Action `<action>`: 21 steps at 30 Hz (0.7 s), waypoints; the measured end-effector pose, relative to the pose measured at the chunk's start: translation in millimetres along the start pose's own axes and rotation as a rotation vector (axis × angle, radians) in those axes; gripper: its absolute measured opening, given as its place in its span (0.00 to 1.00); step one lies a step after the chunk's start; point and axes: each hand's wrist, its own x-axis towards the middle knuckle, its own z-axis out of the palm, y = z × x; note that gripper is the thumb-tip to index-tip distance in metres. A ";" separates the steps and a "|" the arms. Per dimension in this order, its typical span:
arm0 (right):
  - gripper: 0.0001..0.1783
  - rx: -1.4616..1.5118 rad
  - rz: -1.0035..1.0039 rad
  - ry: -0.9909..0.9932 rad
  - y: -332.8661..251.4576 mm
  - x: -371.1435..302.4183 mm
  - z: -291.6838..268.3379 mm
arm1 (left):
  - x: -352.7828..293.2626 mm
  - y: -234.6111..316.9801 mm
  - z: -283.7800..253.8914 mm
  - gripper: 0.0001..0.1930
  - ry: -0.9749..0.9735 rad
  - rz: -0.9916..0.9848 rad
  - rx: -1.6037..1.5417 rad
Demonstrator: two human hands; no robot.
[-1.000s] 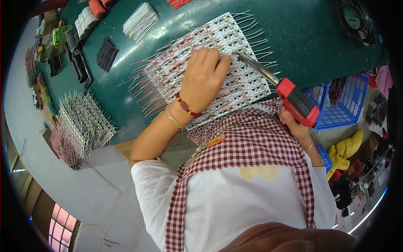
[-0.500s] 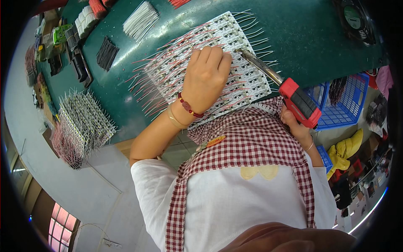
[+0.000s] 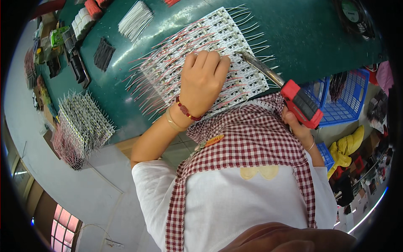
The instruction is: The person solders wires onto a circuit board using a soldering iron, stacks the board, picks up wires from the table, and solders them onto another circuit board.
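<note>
My left hand [image 3: 203,80], wearing a bead bracelet and a bangle, is bent over a white panel of small circuit boards [image 3: 248,74]. Its fingers are curled down and closed; whatever they pinch is hidden under the hand. In my right hand [image 3: 297,127] is a red and black soldering gun [image 3: 301,104]. The metal barrel slants up and left, its dark tip on or just over the panel, right of my left fingers. Red and white wires [image 3: 161,63] stick out from the panel's left side, white ones from its right edge.
On the green table [image 3: 289,38] lie bundles of white wires [image 3: 136,21] and black wires [image 3: 104,53]. A stack of wired panels [image 3: 84,122] stands at the left edge. A dark round reel [image 3: 353,17] sits far right. Blue crates [image 3: 344,98] stand beyond the right edge.
The whole view has shifted slightly. My left hand has drawn a little nearer to me, and the soldering tip has moved slightly right across the panel.
</note>
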 end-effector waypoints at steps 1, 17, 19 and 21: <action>0.11 -0.027 -0.006 -0.012 0.3 0.6 0.0 | -1.1 0.2 -0.3 0.10 -0.008 0.003 0.015; 0.11 -0.280 -0.188 -0.031 -0.5 5.9 3.3 | 0.0 1.6 4.6 0.11 0.039 0.005 -0.040; 0.11 -0.189 -0.145 -0.017 1.2 5.1 6.1 | 0.0 0.8 4.2 0.11 0.024 0.009 -0.033; 0.11 -0.105 -0.106 -0.004 2.7 4.4 5.9 | -0.1 1.1 3.5 0.11 0.009 0.009 -0.022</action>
